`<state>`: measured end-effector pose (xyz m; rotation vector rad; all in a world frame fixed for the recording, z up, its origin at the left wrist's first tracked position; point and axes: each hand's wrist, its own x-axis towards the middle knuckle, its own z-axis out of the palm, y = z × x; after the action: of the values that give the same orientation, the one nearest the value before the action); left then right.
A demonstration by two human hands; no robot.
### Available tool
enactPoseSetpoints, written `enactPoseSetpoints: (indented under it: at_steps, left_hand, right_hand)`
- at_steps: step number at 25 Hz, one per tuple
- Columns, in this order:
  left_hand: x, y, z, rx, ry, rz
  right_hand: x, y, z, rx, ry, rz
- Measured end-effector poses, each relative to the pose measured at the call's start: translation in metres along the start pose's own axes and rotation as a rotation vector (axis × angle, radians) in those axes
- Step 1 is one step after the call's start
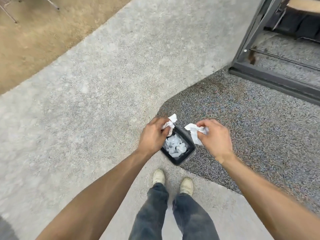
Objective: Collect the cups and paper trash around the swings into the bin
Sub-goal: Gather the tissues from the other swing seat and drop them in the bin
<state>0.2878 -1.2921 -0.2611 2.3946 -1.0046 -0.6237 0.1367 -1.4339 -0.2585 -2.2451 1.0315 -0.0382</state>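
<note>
A small black bin (188, 154) stands on the ground just ahead of my feet, with white crumpled paper (174, 147) inside it. My left hand (153, 135) grips a crumpled white paper (170, 122) above the bin's left rim. My right hand (213, 137) pinches another crumpled white paper (194, 132) above the bin's right side. Both papers hang over or near the bin's opening. No cups are in view.
The bin sits at the border of pale concrete (86, 94) and dark speckled rubber surfacing (251, 122). A dark metal frame (270, 78) lies at the upper right. Bare dirt (34, 38) fills the upper left. My shoes (173, 181) stand behind the bin.
</note>
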Motion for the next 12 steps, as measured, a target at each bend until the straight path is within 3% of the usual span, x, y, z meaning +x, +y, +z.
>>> enactPoseSetpoints:
  at_steps: [6, 12]
  left_hand:
    - [0.051, -0.102, 0.111, -0.056, -0.116, -0.168]
    - [0.092, -0.188, 0.225, 0.133, -0.341, -0.217]
  right_hand:
    - [0.043, 0.066, 0.135, 0.018, -0.044, 0.196]
    - [0.074, 0.141, 0.257, -0.117, -0.158, 0.298]
